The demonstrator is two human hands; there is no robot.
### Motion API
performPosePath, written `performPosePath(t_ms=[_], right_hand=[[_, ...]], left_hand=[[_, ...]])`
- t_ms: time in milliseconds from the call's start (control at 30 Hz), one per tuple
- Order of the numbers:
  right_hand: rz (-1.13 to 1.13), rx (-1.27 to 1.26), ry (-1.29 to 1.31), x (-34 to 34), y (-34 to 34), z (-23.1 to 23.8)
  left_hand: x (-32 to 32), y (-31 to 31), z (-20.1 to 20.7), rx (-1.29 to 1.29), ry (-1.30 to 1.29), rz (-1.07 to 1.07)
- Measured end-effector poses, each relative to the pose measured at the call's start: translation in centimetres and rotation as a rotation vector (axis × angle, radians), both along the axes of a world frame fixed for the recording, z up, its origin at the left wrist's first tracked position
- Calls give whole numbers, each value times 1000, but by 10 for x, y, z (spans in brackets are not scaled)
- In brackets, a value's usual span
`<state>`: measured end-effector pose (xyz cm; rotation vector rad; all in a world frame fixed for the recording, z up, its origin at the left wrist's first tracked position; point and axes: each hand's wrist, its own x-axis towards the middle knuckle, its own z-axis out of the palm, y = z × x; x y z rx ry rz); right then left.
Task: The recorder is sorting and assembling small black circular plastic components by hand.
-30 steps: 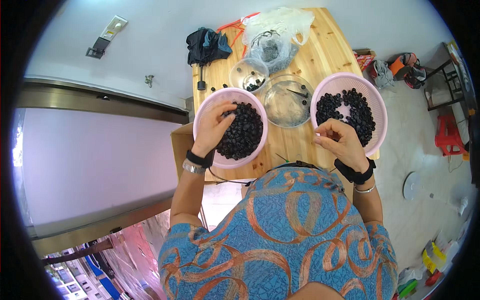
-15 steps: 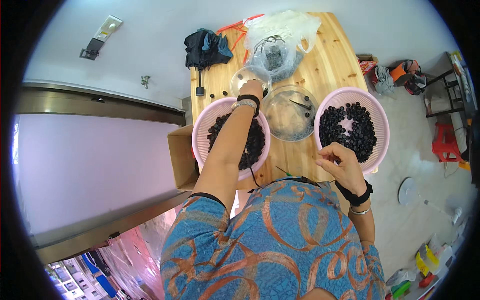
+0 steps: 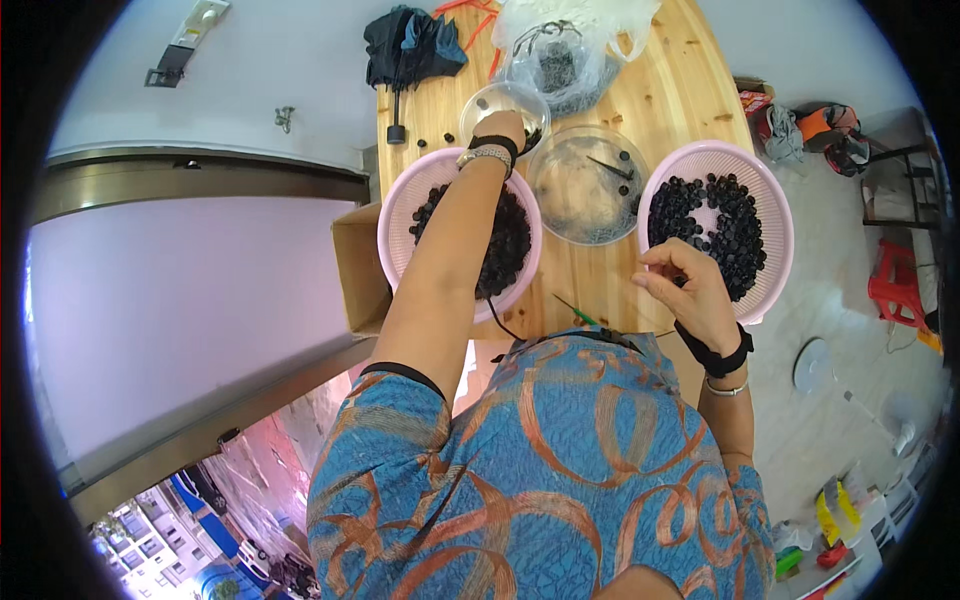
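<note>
Fingers of the right hand are curled, the thumb and forefinger tips close together; whether they pinch some small piece, I cannot tell. The left hand reaches out over a small round tub of clear plastic, with its fingertips hidden, so their grip cannot be told either. Both wrists wear black bands.

Nearest is the person's blue shirt with coppery ribbon swirls. Just beyond it, a thin tool with a green handle lies at the near edge of the pale wooden table. Beneath the left forearm stands a round pink plastic basket holding small black rounded pieces. A second pink basket, to the right, holds similar pieces around a bare patch; the right hand is at its near left rim.

Between the baskets, slightly farther off, sits a shallow round tray of clear plastic, with a slim dark tool and a couple of black pieces at its right side. The tub is farther still, near two loose pieces on the wood. Farthest on the table lie a folded black and blue-grey umbrella and a clear plastic bag with dark contents.
</note>
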<state>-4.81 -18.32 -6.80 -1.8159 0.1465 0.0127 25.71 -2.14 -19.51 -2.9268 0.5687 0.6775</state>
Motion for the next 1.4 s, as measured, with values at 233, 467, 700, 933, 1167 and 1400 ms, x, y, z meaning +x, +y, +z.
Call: performPosePath(t_ms=[233, 467, 700, 933, 1167, 1400], right_hand=[[25, -37, 136, 2, -1, -4], [127, -232, 26, 21, -4, -20], [221, -415, -13, 54, -9, -47], [359, -637, -194, 96, 6, -64], [601, -1172, -7, 143, 38, -117], [758, -1156, 104, 149, 59, -116]], left_hand=[[-1, 23, 25, -634, 147, 55], [-97, 64, 194, -1296, 717, 237], [-172, 108, 236, -1578, 621, 271], [-187, 72, 177, -1938, 624, 547], [-250, 75, 149, -1920, 925, 792], [-271, 119, 187, -2033, 649, 681]])
